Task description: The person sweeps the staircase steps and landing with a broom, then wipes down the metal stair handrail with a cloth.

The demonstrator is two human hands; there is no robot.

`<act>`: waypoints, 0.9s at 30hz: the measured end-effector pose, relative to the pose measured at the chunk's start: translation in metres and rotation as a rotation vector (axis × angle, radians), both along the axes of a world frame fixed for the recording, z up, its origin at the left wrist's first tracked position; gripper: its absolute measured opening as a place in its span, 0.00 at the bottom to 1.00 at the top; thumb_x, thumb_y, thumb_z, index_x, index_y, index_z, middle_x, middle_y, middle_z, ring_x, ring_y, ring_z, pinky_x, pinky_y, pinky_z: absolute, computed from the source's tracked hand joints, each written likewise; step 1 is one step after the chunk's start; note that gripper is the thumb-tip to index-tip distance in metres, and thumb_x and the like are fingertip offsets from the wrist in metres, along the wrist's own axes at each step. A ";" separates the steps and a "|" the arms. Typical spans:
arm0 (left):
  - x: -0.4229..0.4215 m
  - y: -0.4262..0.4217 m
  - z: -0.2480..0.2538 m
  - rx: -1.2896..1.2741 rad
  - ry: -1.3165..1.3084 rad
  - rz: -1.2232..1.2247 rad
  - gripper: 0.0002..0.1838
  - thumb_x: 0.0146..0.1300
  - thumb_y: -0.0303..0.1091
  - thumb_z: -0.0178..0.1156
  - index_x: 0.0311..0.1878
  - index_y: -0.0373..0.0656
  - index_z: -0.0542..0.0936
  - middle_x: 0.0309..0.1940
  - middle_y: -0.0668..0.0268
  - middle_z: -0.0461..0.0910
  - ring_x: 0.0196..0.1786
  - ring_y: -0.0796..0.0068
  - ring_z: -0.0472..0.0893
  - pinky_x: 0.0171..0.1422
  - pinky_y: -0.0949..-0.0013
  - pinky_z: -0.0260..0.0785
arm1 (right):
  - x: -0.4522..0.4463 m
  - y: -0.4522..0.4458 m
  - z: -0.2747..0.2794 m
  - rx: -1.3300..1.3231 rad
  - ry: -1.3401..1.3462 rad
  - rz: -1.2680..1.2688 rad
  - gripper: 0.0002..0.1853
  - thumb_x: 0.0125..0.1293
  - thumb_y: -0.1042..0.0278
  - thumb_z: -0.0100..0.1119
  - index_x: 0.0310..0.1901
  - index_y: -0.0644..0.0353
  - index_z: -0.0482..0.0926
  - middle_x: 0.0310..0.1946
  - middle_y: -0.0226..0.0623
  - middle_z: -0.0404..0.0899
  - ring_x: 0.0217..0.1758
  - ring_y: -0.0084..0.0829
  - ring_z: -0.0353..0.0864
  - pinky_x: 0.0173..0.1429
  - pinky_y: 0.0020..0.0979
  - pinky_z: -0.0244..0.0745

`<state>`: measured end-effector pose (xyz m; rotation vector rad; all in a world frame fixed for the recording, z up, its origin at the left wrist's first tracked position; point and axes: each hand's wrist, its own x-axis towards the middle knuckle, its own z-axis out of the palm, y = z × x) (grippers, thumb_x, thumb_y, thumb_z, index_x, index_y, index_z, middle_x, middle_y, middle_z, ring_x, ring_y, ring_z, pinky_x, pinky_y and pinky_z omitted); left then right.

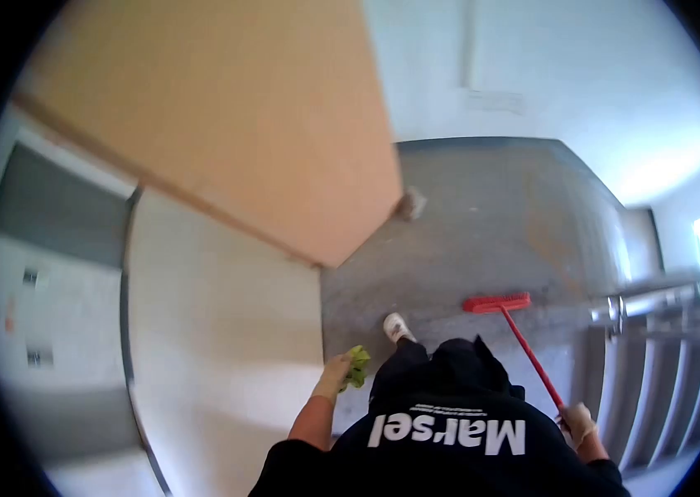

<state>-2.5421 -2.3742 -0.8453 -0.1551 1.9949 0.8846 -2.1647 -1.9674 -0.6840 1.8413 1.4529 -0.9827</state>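
My right hand (pixel 577 424), in a pale glove, is closed round the handle of a red broom (pixel 532 351). The handle slants away from me, and the wide red head rests on the grey floor. My left hand (pixel 331 378), also in a pale glove, grips a crumpled yellow-green cloth (pixel 355 368) beside the cream wall panel. The cloth hangs clear of the floor, and part of it is hidden by my fingers. My white shoe (pixel 397 327) shows between the cloth and the broom head.
A large orange-tan door or panel (pixel 267 124) fills the upper left. A small grey-brown lump (pixel 412 204) lies by its corner. Stairs (pixel 656 389) and a metal railing (pixel 615 313) are at right. Grey concrete floor (pixel 466 224) stretches ahead to a white wall (pixel 548 91).
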 end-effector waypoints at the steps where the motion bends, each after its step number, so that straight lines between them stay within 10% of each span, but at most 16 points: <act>1: -0.026 0.011 -0.004 -0.078 0.048 -0.077 0.21 0.58 0.46 0.45 0.36 0.36 0.77 0.30 0.57 0.79 0.31 0.69 0.79 0.33 0.65 0.69 | -0.007 -0.012 -0.003 -0.001 -0.030 -0.028 0.15 0.57 0.62 0.52 0.20 0.66 0.76 0.12 0.36 0.72 0.10 0.26 0.70 0.15 0.27 0.66; 5: -0.101 0.042 -0.038 -0.083 -0.005 -0.102 0.21 0.61 0.45 0.42 0.37 0.35 0.77 0.27 0.59 0.79 0.27 0.72 0.78 0.30 0.70 0.69 | -0.036 0.000 -0.045 -0.009 0.080 -0.271 0.14 0.55 0.60 0.54 0.25 0.66 0.76 0.15 0.35 0.73 0.12 0.26 0.71 0.17 0.27 0.67; 15: -0.072 0.110 0.041 0.071 0.035 -0.059 0.21 0.60 0.49 0.46 0.27 0.40 0.76 0.11 0.69 0.67 0.10 0.79 0.64 0.12 0.73 0.53 | -0.246 0.201 -0.164 0.100 0.403 0.136 0.21 0.52 0.54 0.50 0.14 0.65 0.74 0.09 0.39 0.70 0.14 0.33 0.71 0.24 0.33 0.66; 17: -0.068 0.085 0.020 0.042 0.967 -1.071 0.17 0.59 0.43 0.46 0.30 0.37 0.75 0.16 0.60 0.72 0.19 0.68 0.71 0.21 0.66 0.61 | -0.296 0.252 -0.193 0.136 0.462 0.151 0.17 0.51 0.59 0.52 0.16 0.64 0.76 0.12 0.41 0.73 0.17 0.35 0.75 0.26 0.33 0.68; 19: -0.071 0.112 0.034 -0.379 0.258 -0.610 0.11 0.51 0.36 0.53 0.33 0.38 0.74 0.20 0.55 0.73 0.27 0.51 0.74 0.33 0.56 0.65 | -0.334 0.286 -0.218 0.176 0.457 0.463 0.12 0.51 0.63 0.52 0.24 0.64 0.78 0.21 0.42 0.77 0.25 0.38 0.78 0.30 0.33 0.72; 22: -0.077 0.084 0.021 -0.320 0.228 -0.736 0.15 0.55 0.39 0.49 0.34 0.35 0.74 0.24 0.54 0.75 0.27 0.62 0.74 0.32 0.63 0.65 | -0.367 0.308 -0.234 0.206 0.378 0.777 0.11 0.51 0.68 0.52 0.32 0.64 0.78 0.31 0.43 0.78 0.34 0.40 0.79 0.35 0.33 0.75; 27: -0.112 0.122 0.022 -0.263 0.090 -0.410 0.18 0.58 0.43 0.45 0.25 0.37 0.74 0.19 0.64 0.72 0.22 0.75 0.70 0.23 0.68 0.61 | -0.278 0.283 -0.251 0.049 0.317 0.151 0.17 0.53 0.61 0.46 0.39 0.62 0.77 0.35 0.50 0.76 0.42 0.45 0.76 0.43 0.38 0.71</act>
